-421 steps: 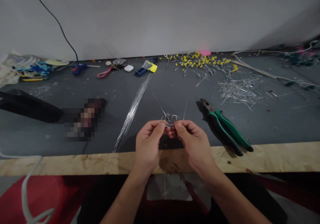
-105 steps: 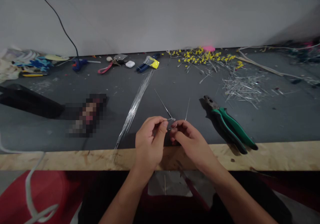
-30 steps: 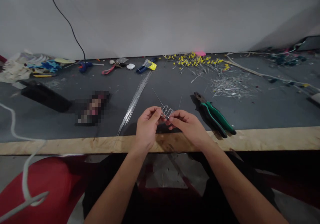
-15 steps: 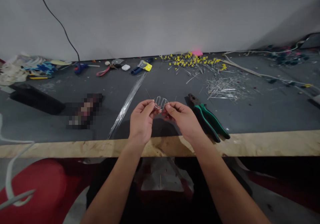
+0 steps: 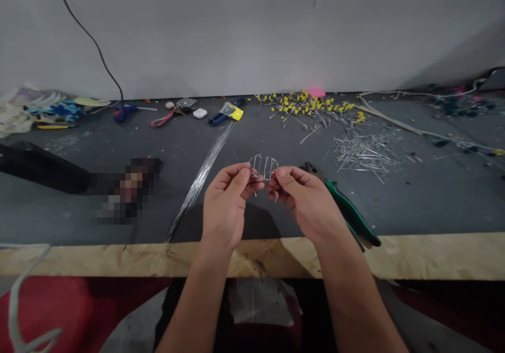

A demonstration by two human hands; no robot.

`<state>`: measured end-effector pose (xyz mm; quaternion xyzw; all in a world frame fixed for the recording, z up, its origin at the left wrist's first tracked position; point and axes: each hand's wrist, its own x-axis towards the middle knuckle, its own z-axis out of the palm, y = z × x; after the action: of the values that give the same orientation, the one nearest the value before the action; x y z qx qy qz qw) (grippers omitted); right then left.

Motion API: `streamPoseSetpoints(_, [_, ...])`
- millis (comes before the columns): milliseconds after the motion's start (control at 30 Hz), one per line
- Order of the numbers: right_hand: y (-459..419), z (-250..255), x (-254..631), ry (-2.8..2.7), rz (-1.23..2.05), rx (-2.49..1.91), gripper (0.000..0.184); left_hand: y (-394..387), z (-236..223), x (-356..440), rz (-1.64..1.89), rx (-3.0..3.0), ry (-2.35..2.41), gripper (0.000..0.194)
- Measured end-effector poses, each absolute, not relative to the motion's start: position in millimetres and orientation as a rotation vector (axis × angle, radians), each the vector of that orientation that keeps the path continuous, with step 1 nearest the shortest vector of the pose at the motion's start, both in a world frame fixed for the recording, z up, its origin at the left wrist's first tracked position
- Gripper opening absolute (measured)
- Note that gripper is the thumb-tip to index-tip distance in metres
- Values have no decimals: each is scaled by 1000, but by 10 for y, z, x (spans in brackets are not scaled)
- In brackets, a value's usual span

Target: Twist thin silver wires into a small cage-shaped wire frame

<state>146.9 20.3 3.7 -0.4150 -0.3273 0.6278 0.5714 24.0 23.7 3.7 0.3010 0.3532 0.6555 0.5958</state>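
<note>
Both hands hold up a small bent wire piece (image 5: pixel 263 167), a rounded frame with several upright bars. My left hand (image 5: pixel 226 205) pinches its left lower edge between thumb and forefinger. My right hand (image 5: pixel 305 200) pinches the right lower edge the same way. The piece hangs a little above the dark grey table top (image 5: pixel 414 195), near its front. Green-handled pliers (image 5: pixel 347 211) lie just right of my right hand, partly hidden behind it. A bundle of long straight wires (image 5: pixel 201 177) lies just left of my left hand.
A heap of cut wire bits (image 5: pixel 365 150) and yellow-tipped pieces (image 5: pixel 311 106) lie at the back right. Keys, a white earbud case (image 5: pixel 200 113), a yellow-labelled packet (image 5: pixel 232 112) and a black cable (image 5: pixel 84 32) sit along the wall. A wooden strip (image 5: pixel 434 255) edges the table front.
The wire piece has been turned upright between my fingers, so its bars now show clearly. My hands stay together in front of me; the view has shifted slightly.
</note>
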Motion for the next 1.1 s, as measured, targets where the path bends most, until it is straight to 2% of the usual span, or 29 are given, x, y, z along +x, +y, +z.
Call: streamPoseSetpoints(1100, [274, -16, 1330, -776, 1372, -1194, 10, 271, -20, 218, 1491, 441, 860, 5])
